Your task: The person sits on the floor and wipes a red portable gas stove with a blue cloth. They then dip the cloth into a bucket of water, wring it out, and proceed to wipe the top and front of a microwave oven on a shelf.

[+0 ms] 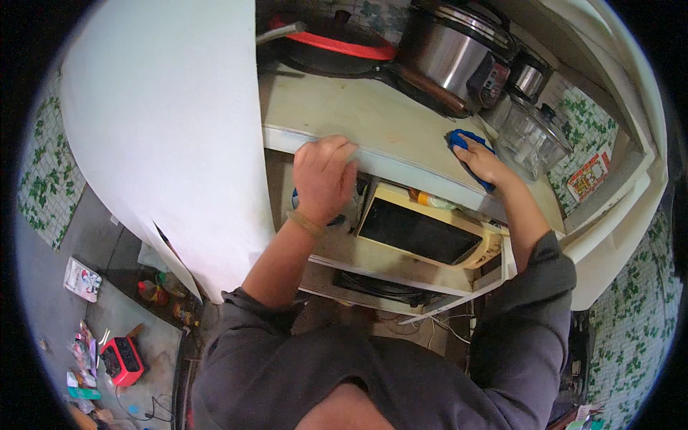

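Observation:
My right hand [480,158] grips a crumpled blue cloth [473,141] pressed to the right part of the pale shelf top [371,121], beside a clear glass pot [529,134] with a lid. At the shelf's front edge, my left hand [325,174] has its fingers curled, with nothing seen in it; whether it touches the edge is unclear. A beige band circles the left wrist. Behind the shelf surface stand a steel electric pressure cooker [457,54] and a black pan [328,62] with a red-rimmed lid.
Below the shelf sits a cream appliance with a dark front [419,228], a bottle [430,200] lying on it. A large white panel [166,134] stands left. An open white door [613,252] is at right. Farther left, a table [156,333] holds a red-and-black device [124,361].

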A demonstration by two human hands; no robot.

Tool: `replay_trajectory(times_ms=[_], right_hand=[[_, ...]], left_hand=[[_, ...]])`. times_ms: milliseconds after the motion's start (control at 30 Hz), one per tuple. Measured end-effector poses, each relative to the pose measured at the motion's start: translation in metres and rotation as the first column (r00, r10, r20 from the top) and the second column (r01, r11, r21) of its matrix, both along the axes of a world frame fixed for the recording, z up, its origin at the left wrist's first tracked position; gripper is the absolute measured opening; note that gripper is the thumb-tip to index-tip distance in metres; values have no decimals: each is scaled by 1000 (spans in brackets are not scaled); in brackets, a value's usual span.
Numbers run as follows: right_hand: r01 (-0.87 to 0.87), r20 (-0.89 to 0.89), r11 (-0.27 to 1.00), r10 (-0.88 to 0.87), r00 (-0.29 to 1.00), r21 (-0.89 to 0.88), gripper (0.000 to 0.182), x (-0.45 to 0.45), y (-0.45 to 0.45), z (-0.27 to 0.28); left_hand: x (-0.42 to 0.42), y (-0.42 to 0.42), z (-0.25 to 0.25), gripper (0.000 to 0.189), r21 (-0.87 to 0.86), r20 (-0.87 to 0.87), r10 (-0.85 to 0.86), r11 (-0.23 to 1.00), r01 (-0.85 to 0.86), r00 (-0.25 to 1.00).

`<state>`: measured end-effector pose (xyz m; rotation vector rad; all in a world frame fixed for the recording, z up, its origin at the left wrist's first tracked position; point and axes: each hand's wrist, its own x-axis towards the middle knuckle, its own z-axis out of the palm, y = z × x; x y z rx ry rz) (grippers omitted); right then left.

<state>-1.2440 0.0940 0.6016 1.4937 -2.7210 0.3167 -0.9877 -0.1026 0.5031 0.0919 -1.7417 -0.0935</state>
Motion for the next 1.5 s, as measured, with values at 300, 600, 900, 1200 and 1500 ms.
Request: replay_trajectory(times_ms=[300,600,900,1200,1500], right_hand=[[-207,52,977,210,976,-55,66,-1,-147,-7],[-643,21,766,643,766,-14,52,107,-116,8],[-276,80,955,268,960,109,56,23,51,17],[-321,75,939,314,946,122,77,-26,-88,-4],[-584,-30,812,583,812,-13,68,75,-219,-5]], left_hand=[[-16,-6,-1,24,30,-106,-74,997,77,992],[-20,-9,-7,27,43,-129,-28,999,34,991],[-23,-9,-6,24,31,-105,10,999,-7,994],[-29,-11,-5,23,-7,-193,-26,1000,25,981],[-34,-11,-6,23,-15,-209,-50,999,48,977]])
